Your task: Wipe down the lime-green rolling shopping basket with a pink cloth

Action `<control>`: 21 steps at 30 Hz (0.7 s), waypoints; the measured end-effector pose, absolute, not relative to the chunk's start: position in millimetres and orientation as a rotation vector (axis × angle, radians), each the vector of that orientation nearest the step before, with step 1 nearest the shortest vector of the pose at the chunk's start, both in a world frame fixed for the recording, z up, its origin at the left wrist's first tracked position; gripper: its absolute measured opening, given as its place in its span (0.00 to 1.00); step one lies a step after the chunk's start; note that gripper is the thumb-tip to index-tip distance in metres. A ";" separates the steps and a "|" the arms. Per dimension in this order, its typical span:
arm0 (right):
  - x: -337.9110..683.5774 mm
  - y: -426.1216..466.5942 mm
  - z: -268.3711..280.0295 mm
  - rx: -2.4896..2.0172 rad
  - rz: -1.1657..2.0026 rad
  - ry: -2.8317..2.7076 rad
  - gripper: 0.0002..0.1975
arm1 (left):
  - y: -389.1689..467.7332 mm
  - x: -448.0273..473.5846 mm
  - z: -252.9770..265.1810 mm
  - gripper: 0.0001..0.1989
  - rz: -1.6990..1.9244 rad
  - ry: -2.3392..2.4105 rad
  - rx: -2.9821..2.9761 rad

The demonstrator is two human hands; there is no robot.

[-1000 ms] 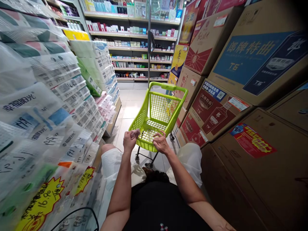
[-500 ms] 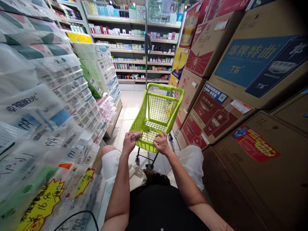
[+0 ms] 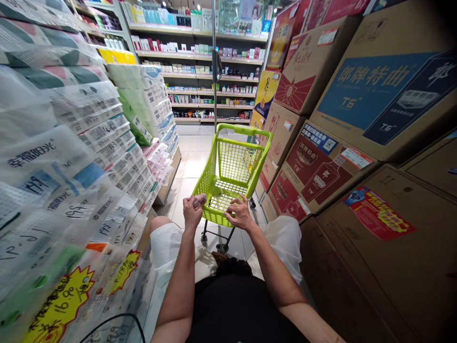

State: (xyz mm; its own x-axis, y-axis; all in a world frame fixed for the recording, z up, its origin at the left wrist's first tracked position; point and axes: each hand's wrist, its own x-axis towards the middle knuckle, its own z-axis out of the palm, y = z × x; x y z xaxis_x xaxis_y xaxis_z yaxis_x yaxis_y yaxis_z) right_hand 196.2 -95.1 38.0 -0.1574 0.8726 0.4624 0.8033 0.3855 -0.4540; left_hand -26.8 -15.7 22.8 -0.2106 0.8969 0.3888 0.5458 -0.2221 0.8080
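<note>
A lime-green plastic shopping cart with a lattice basket stands right in front of my knees. Crumpled in my left hand is a pinkish-grey cloth, held against the near left corner of the basket. My right hand has its fingers curled at the near rim, thumb and forefinger pinching the edge. Through the basket's lattice floor no goods show. A thin metal pole with a dark clip rises behind the cart's left side.
Wrapped tissue packs with price signs are piled close on my left. Tall stacks of liquor cartons crowd my right. Shelves of small boxed goods span the far end of the tiled aisle.
The cloth in my left hand has shifted slightly left and up along the rim. My right fingers have moved slightly left. The cart and pole appear a little further left.
</note>
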 end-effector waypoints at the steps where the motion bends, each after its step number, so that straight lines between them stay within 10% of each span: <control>1: 196.0 -95.5 38.3 -1.438 0.134 -1.966 0.11 | -14.5 -29.4 22.7 0.08 1.414 1.706 1.687; 21: 189.8 -95.4 37.8 -1.459 0.097 -1.958 0.18 | -30.5 -0.7 14.5 0.08 1.652 1.859 1.301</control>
State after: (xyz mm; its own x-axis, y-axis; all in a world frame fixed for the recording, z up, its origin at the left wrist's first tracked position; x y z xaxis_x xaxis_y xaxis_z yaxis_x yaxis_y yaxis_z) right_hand 189.8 -95.4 37.8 -0.1368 0.8705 0.4728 0.8196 0.3676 -0.4396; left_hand -0.7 -30.5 14.5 -0.5264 0.7905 0.3131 0.4035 -0.0919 0.9103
